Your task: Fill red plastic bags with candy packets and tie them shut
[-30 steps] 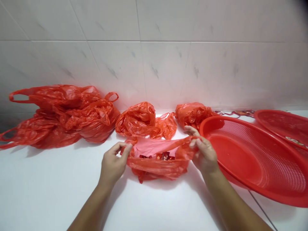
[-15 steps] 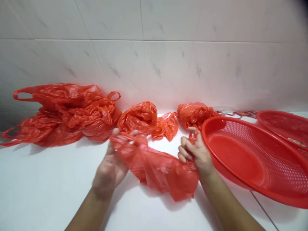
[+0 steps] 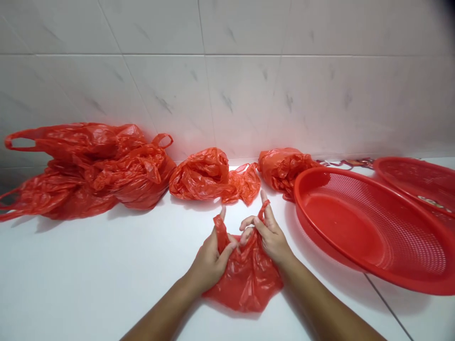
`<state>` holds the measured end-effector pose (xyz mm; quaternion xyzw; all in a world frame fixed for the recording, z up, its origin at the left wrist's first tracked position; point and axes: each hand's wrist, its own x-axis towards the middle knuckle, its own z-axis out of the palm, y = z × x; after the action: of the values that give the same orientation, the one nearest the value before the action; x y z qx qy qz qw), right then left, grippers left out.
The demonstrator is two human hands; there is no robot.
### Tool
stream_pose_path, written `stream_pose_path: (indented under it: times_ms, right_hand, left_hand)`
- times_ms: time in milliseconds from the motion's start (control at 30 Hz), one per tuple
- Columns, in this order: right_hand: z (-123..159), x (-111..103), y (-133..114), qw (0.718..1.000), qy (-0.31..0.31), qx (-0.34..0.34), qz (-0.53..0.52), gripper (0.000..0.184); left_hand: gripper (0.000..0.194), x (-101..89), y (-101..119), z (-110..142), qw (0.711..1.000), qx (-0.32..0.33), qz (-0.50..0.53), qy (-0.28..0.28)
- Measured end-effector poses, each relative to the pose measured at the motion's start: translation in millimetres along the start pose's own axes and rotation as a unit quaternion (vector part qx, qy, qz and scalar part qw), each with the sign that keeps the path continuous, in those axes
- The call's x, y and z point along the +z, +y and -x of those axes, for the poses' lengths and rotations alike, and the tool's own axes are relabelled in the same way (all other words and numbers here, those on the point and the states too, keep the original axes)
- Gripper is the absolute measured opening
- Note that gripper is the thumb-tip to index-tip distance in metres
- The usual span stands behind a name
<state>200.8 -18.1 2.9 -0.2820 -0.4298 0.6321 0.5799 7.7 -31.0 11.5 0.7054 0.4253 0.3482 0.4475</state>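
Note:
A small red plastic bag (image 3: 247, 279) lies on the white counter (image 3: 88, 274) in front of me, its mouth gathered upward. My left hand (image 3: 209, 260) pinches the bag's left handle between thumb and fingers. My right hand (image 3: 268, 234) grips the right handle, which loops around its raised forefinger. The two hands almost touch above the bag. Whatever is inside the bag is hidden.
Along the tiled wall lie a large heap of red bags (image 3: 88, 170) at left, a smaller bag (image 3: 209, 175) in the middle and another (image 3: 284, 168) beside it. A big red perforated basket (image 3: 373, 227) sits at right, with a second one (image 3: 419, 182) behind.
A second ago both hands held the bag's mouth wide open, showing small packets inside. Since then they have drawn the handles together, closing the bag and pulling it nearer to me.

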Motion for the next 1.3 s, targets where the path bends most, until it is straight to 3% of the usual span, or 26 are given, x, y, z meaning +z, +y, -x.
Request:
stream_pose_path:
  times_ms: [100,167,300,367,467,500,567,633,700,767,833,900,967,1033,1200,1300]
  right_hand:
    - [-2,-4,9,0.996,-0.005,0.035,0.084,0.077]
    - [-1,-7,16,0.979,-0.022,0.034,0.198,0.065]
    - [0,-11,23,0.927,-0.048,-0.022,0.37,0.058]
    - [-2,-13,23,0.923,-0.045,-0.049,0.379,0.066]
    - [-6,-19,17,0.919,-0.012,-0.12,0.376,0.083]
    - [-7,-21,14,0.914,0.003,-0.148,0.379,0.089]
    - [-7,-27,11,0.899,0.016,-0.181,0.397,0.097]
    - [-6,-29,11,0.892,-0.005,-0.18,0.415,0.107]
    - [-3,-28,16,0.892,-0.039,-0.152,0.424,0.117]
    - [-2,-24,24,0.895,-0.057,-0.109,0.429,0.123]
    - [-3,-19,32,0.897,-0.054,-0.065,0.433,0.122]
    - [-5,-17,38,0.912,-0.043,-0.042,0.405,0.115]
    - [-8,-17,38,0.946,-0.039,-0.04,0.319,0.109]
    - [-10,-19,34,0.976,-0.033,-0.052,0.209,0.101]
    - [-9,-19,21,0.991,0.056,-0.08,0.088,0.07]
    - [-8,-14,21,0.996,0.056,-0.072,0.025,0.032]
  left_hand:
    - [0.057,2.3,-7,-3,0.988,0.012,-0.157,-0.003]
    - [0.043,3.0,-11,-5,0.98,0.045,-0.196,-0.015]
    - [0.042,-3.8,-16,-8,0.97,0.086,-0.226,0.022]
    - [0.06,-9.1,-15,-8,0.961,0.094,-0.258,0.019]
    - [0.119,-12.5,-12,-8,0.943,0.117,-0.309,-0.046]
    - [0.127,-11.8,-12,-8,0.938,0.121,-0.319,-0.064]
    - [0.105,-8.4,-14,-9,0.935,0.119,-0.327,-0.069]
    - [0.059,-4.3,-19,-13,0.939,0.114,-0.322,-0.04]
    - [0.028,-1.6,-23,-18,0.944,0.114,-0.311,-0.003]
    - [0.017,-1.2,-26,-21,0.947,0.116,-0.298,0.015]
    - [0.02,-2.5,-24,-21,0.952,0.106,-0.286,0.013]
    - [0.04,-5.0,-20,-19,0.959,0.085,-0.271,-0.005]
    - [0.068,-7.5,-16,-17,0.967,0.071,-0.243,-0.022]
    - [0.077,-8.8,-15,-16,0.978,0.071,-0.196,-0.017]
    - [0.036,-5.6,-18,-15,0.992,0.028,-0.068,0.099]
    - [0.031,-3.6,-16,-15,0.989,-0.016,0.063,0.134]
